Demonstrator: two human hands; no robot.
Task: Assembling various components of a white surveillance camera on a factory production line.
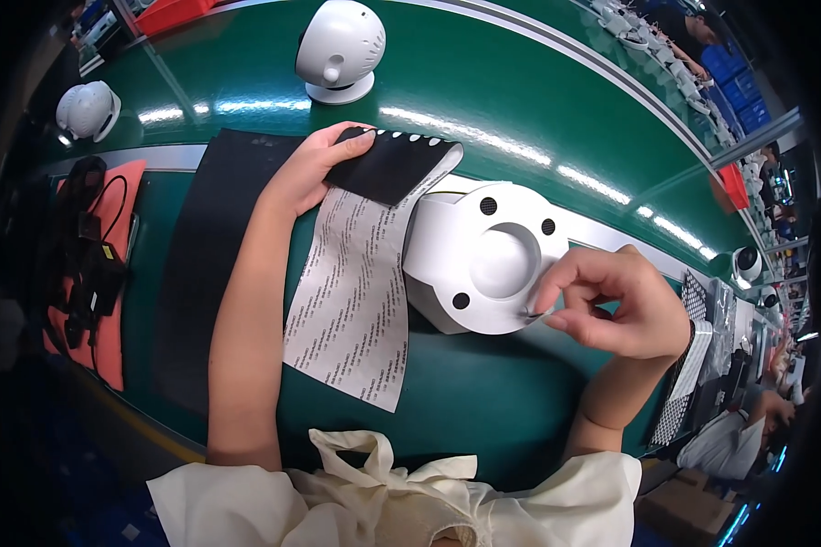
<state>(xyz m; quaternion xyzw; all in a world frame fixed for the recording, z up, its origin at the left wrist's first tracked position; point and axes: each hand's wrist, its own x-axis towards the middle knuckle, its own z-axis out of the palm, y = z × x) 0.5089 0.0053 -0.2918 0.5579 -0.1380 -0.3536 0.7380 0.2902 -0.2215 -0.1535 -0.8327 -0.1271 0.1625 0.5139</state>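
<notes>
Centre: camera base [504, 260] on table [502, 392], three dots [488, 206] on it; right hand [620, 305] over its lower right edge. Sheet [356, 292] left of base, upper part in left hand [317, 164]. Left of left forearm [251, 319]: mat [201, 273]. Far left: adapter [107, 273] on foam [114, 360]. Upper centre: camera [347, 46].

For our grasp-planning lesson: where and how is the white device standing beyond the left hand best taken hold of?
Likely grip the white device around its rounded shell, coming from the right: its dark front faces left, its disc base sits flat, and the left hand is close on the near side.
</notes>
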